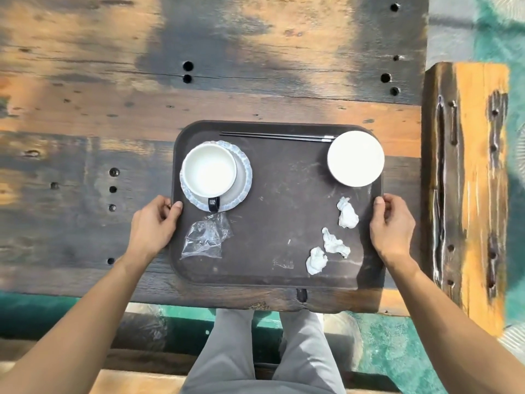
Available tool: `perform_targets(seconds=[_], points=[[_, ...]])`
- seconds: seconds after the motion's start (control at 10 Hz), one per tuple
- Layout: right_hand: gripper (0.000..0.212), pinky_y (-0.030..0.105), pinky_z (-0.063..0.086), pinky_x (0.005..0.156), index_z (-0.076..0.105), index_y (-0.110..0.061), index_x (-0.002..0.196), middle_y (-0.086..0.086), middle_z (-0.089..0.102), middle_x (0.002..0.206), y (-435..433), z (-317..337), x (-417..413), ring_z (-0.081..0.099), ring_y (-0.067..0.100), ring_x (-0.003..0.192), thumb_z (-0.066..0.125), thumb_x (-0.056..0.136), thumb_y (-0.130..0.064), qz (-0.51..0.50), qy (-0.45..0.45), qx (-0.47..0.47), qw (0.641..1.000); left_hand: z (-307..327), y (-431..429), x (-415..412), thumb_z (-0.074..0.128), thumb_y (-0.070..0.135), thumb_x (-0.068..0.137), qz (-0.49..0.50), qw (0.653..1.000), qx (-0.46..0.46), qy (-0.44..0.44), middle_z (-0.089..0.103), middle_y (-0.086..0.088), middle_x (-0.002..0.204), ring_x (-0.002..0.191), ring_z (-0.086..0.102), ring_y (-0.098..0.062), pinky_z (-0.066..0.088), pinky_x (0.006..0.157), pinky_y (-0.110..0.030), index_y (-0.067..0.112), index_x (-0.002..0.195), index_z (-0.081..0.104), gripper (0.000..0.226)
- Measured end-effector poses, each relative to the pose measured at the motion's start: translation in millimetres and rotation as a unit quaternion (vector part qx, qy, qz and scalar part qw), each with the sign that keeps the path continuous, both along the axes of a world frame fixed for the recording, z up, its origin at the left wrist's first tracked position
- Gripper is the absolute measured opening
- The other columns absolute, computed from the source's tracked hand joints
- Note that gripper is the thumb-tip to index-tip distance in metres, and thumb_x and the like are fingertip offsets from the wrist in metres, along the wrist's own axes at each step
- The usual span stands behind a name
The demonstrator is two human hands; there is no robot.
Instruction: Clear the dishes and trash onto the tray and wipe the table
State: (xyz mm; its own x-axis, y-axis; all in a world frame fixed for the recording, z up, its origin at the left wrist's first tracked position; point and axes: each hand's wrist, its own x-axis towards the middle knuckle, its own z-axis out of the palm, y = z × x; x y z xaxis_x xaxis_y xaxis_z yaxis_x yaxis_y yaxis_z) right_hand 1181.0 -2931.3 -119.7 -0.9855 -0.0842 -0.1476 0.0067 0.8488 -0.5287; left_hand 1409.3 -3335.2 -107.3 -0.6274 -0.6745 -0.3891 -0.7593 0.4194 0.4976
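Clearly both hands clamp the tray's (pixel 279 281) short rims, the left hand (pixel 154 221) at nine o'clock and the right hand (pixel 393 223) at three, thumbs on top, likely to carry it level off the table (pixel 85 109). The load sits spread: cup (pixel 208 170) on saucer (pixel 243 177) at ten, bowl (pixel 355 158) at two, chopsticks (pixel 277 135) at twelve, plastic wrapper (pixel 206 237) at seven, crumpled napkins (pixel 332 243) at four. The fingers curl beneath the rims, unseen, and I spot no wiping cloth.

a weathered wooden bench (pixel 471 177) stands at the right, streaked orange and dark, pitted with holes. green floor (pixel 397 342) shows near and to the right. grey trousers (pixel 255 354) fill the near middle. another wooden seat (pixel 136 382) lies nearest, lower left.
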Motion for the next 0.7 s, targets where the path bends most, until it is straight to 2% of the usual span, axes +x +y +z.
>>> perform_targets(seconds=[0.2, 0.3, 0.4, 0.5, 0.6, 0.7], points=[[0.035, 0.032, 0.046, 0.082, 0.065, -0.012, 0.119, 0.011, 0.062, 0.101, 8, 5, 0, 0.059, 0.023, 0.085, 0.048, 0.1, -0.035, 0.001, -0.011, 0.004, 1.0, 1, 7, 4, 0.061, 0.033, 0.097, 0.031, 0.999, 0.021, -0.013, 0.065, -0.003, 0.071, 0.075, 0.06, -0.025, 0.044, 0.074, -0.035, 0.013, 0.099, 0.061, 0.02], [0.033, 0.028, 0.042, 0.082, 0.064, -0.014, 0.124, 0.009, 0.06, 0.099, 10, 11, 3, 0.059, 0.023, 0.083, 0.049, 0.1, -0.032, 0.018, -0.028, 0.003, 0.999, 2, 12, 8, 0.062, 0.028, 0.097, 0.056, 0.998, 0.031, -0.016, 0.068, -0.007, 0.079, 0.082, 0.061, -0.026, 0.044, 0.081, -0.033, 0.013, 0.108, 0.063, 0.019], [0.032, 0.035, 0.045, 0.089, 0.062, -0.011, 0.127, 0.014, 0.064, 0.11, 12, 20, 5, 0.063, 0.029, 0.093, 0.05, 0.1, -0.023, 0.022, -0.074, -0.003, 0.997, 6, 18, 13, 0.062, 0.024, 0.097, 0.096, 0.994, 0.045, -0.017, 0.069, -0.008, 0.084, 0.086, 0.063, -0.027, 0.045, 0.084, -0.034, 0.014, 0.115, 0.063, 0.021], [0.033, 0.038, 0.046, 0.093, 0.059, -0.011, 0.13, 0.011, 0.068, 0.111, 19, 31, 19, 0.064, 0.029, 0.1, 0.053, 0.098, -0.018, 0.018, -0.133, -0.015, 0.991, 11, 31, 30, 0.062, 0.019, 0.097, 0.126, 0.989, 0.07, -0.023, 0.068, -0.007, 0.083, 0.088, 0.065, -0.029, 0.051, 0.091, -0.041, 0.013, 0.119, 0.063, 0.024], [0.031, 0.036, 0.048, 0.09, 0.061, -0.009, 0.126, 0.01, 0.072, 0.106, 26, 48, 29, 0.067, 0.03, 0.099, 0.057, 0.095, -0.013, 0.0, -0.187, -0.012, 0.982, 14, 40, 52, 0.062, 0.017, 0.097, 0.17, 0.979, 0.11, -0.041, 0.068, -0.001, 0.083, 0.091, 0.067, -0.033, 0.056, 0.089, -0.051, 0.015, 0.118, 0.062, 0.022], [0.033, 0.035, 0.05, 0.09, 0.062, -0.013, 0.123, 0.011, 0.073, 0.108, 47, 57, 64, 0.068, 0.031, 0.103, 0.061, 0.091, -0.008, -0.011, -0.231, -0.005, 0.973, 22, 67, 80, 0.069, 0.012, 0.092, 0.236, 0.962, 0.134, -0.024, 0.068, -0.013, 0.082, 0.073, 0.066, -0.03, 0.062, 0.071, -0.044, 0.009, 0.112, 0.063, 0.022]])
